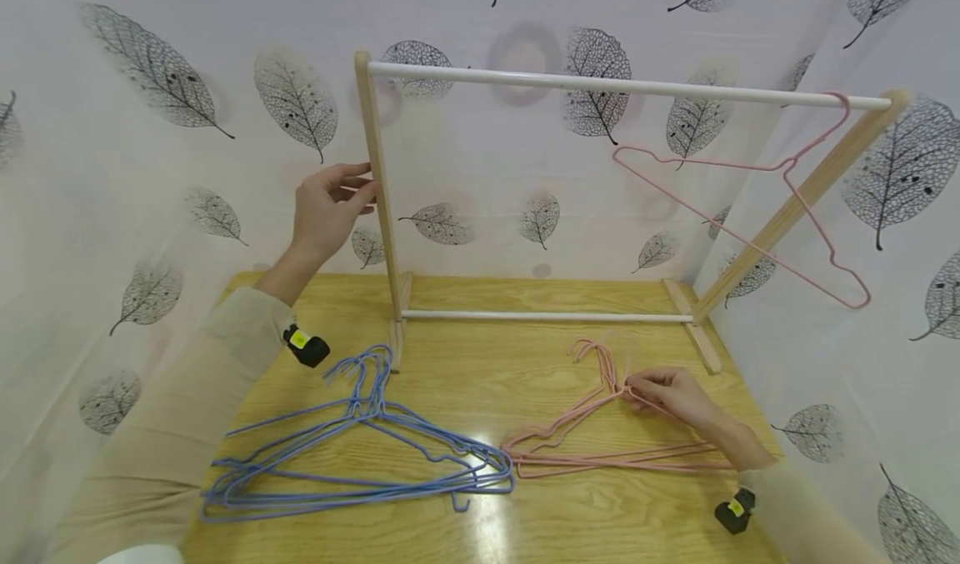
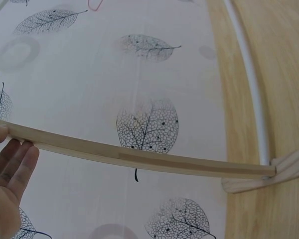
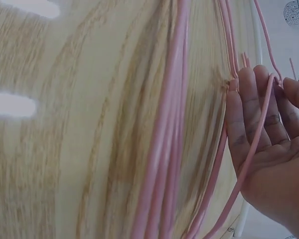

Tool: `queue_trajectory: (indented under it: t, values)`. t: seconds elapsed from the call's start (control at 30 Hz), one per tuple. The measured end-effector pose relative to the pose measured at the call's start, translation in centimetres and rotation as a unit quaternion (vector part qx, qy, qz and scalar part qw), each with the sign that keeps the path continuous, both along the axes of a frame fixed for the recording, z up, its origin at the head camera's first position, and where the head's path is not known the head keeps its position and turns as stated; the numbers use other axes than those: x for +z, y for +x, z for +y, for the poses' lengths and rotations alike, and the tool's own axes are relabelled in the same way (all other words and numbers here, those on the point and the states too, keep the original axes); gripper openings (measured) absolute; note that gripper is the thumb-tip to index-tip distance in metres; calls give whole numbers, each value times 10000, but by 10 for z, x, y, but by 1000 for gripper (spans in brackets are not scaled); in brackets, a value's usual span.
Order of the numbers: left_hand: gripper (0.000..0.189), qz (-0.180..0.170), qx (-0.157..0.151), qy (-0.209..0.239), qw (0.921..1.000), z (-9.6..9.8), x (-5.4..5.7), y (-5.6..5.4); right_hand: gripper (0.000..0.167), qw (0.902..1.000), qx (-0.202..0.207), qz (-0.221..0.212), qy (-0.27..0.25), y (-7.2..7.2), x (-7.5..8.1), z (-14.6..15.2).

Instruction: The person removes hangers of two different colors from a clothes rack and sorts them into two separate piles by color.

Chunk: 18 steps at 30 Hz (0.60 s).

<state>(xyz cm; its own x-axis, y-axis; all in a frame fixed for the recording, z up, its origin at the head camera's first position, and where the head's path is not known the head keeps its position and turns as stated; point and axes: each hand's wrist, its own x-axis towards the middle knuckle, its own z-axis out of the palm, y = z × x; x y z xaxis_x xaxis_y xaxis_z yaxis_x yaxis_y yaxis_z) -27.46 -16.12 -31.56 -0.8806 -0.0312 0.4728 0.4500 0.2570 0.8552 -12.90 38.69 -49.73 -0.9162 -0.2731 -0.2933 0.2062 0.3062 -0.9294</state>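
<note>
My left hand (image 1: 324,207) holds the left wooden post (image 1: 381,193) of a small clothes rack, its thumb and fingertips against the wood. In the left wrist view the fingers (image 2: 21,164) lie under the post's edge. With my right hand (image 1: 678,399) I pinch a pink hanger (image 3: 253,152) near the base of its hook; its arm crosses in front of the palm in the right wrist view. More pink hangers (image 1: 558,422) lie beneath it on the table. Another pink hanger (image 1: 750,246) hangs tilted from the right end of the rack's white top rail (image 1: 600,83).
Several blue hangers (image 1: 360,491) lie in an overlapping pile on the left of the wooden table (image 1: 555,522). The rack's lower white bar (image 1: 540,316) runs along the back. Leaf-patterned white sheeting (image 1: 465,156) surrounds the table. A white rounded object (image 1: 142,556) shows at bottom left.
</note>
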Motion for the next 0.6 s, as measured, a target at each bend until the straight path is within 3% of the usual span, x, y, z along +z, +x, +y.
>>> queue_trajectory:
  t: [0.17, 0.27, 0.43, 0.6]
  values:
    - [31, 4, 27, -46, 10000, 0, 0, 0, 50, 10000, -14, 50, -82, 0, 1, -1]
    - [31, 1, 24, -58, 10000, 1, 0, 0, 52, 9997, -46, 238, -36, -1, 10, 1]
    - [31, -12, 26, -56, 10000, 1, 0, 0, 36, 9946, 44, 1007, 239, -6, 37, 7]
    - [31, -42, 41, -49, 10000, 0, 0, 0, 25, 9875, -209, 1562, -39, -12, 75, 11]
